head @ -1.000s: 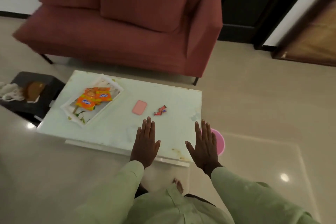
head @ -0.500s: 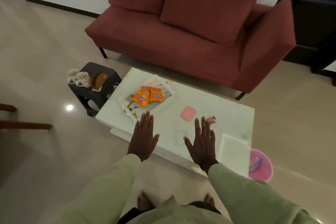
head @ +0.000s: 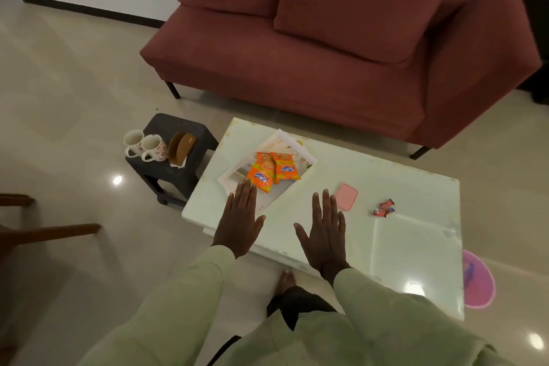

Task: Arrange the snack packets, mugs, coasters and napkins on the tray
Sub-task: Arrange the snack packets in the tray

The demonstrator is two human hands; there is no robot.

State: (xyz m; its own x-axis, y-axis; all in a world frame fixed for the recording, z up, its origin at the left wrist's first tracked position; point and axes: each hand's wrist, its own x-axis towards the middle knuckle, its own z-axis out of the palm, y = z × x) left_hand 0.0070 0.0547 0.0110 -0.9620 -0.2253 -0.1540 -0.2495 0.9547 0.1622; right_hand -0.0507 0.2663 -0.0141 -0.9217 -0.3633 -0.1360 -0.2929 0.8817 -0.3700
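1. Left hand (head: 239, 218): flat, palm down, fingers straight and together, holding nothing. It is poised over the near part of the tabletop; contact cannot be told.
2. Right hand (head: 325, 232): same flat, empty posture, just beside the left hand.
3. White glossy rectangular tabletop (head: 386, 181): lies beneath both hands.
4. White rectangular tray with a raised rim (head: 292, 140): set askew on the tabletop, directly beyond the left hand, whose fingertips overlap its near corner in this view.
5. Two orange foil snack packets (head: 273, 171): lying side by side and partly overlapped inside the tray, just beyond the left hand's fingertips.
6. Two white mugs with a red flower pattern (head: 154, 147): upright and touching, on a small black stool (head: 178, 125), well to the left of the left hand and off the tabletop.
7. Brown round coasters in a holder (head: 181, 144): on the same stool, between the mugs and the left hand. A white sheet beneath may be a napkin.
8. Pink flat rounded-rectangle piece (head: 346, 196): on the tabletop just beyond the right hand's fingertips; its kind is unclear.
9. Small red sweet wrappers (head: 384, 207): well right of the right hand.
10. Step in hand, as judged: the packets are placed, but the mugs, coasters and napkins are not yet on the tray. Advice:
   - Slide the packets to one end first.
   - Lay the coasters in the bare part.
   - Carry the mugs upright by their handles.
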